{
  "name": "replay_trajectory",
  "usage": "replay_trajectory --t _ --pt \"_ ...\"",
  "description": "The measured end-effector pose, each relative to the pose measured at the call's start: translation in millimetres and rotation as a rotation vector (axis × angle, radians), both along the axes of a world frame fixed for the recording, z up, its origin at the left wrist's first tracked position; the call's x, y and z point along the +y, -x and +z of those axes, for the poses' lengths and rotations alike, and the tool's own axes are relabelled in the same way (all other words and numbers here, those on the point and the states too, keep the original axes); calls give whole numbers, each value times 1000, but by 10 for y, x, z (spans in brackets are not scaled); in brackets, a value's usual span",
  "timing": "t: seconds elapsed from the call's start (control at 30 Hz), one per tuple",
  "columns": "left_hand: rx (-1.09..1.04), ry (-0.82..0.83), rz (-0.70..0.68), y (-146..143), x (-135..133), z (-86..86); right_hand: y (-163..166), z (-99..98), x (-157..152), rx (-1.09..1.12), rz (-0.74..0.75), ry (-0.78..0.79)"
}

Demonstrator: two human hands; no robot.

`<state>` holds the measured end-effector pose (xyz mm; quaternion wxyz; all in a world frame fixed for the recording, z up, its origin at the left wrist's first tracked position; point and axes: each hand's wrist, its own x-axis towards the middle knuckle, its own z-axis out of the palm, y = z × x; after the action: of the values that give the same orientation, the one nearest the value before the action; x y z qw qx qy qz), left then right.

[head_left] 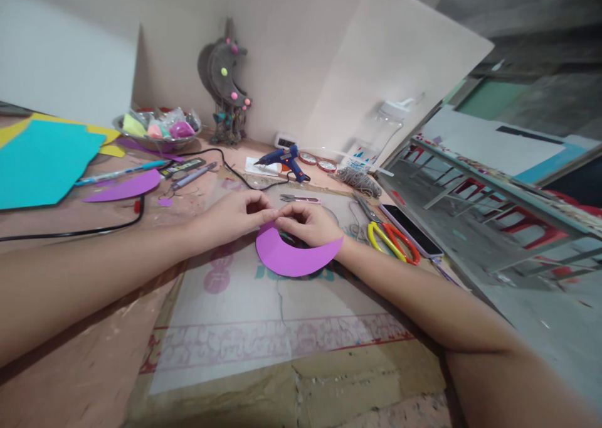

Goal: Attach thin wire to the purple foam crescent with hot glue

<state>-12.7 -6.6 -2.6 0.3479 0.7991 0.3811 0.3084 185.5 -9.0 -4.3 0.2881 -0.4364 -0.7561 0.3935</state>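
In the head view, a bright purple, flat crescent with a smooth matte face (296,260) hangs below the fingers, in front of a pale printed sheet with a red patterned border (197,343) on the bench (84,378). Its narrow ends look the weakest part: an uneven pinch could crease or tear the left one, and the free right end, which lies against the right wrist or just in front of it, could bend if that wrist turned inward. A thin grey thread (281,299) trails below the crescent and might catch on it. The black cable (94,231) runs just beyond the left forearm, so a wide sweep of that arm could snag it. Beside the right forearm lie large scissors with yellow and orange handles (395,243) and a dark-screened phone in a lilac case (410,228); an outward slip of the elbow could push the phone towards the bench edge.

The left hand (242,221) reaches in with its thumb and forefinger closed on the crescent's left end. The right hand (310,224) meets it there, fingers curled and fingertips against the left's; whether they also grip the crescent cannot be told. Both forearms angle inward, low over the bench.
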Motion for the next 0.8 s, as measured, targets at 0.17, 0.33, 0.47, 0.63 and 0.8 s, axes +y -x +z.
replay_trajectory --t 0.17,0.33,0.47,0.63,0.8 --pt "-11 17 49 -27 -20 15 -2 -11 7 -5 0 -8" --pt "-39 30 43 -30 -35 21 -1 -21 8 13 6 3" --pt "-10 13 36 -12 -41 28 7 2 -5 6 5 0" --pt "1 -7 16 -2 -42 30 17 29 -22 45 19 28" --pt "-13 -6 21 -3 -38 25 20 3 -30 173 26 99"
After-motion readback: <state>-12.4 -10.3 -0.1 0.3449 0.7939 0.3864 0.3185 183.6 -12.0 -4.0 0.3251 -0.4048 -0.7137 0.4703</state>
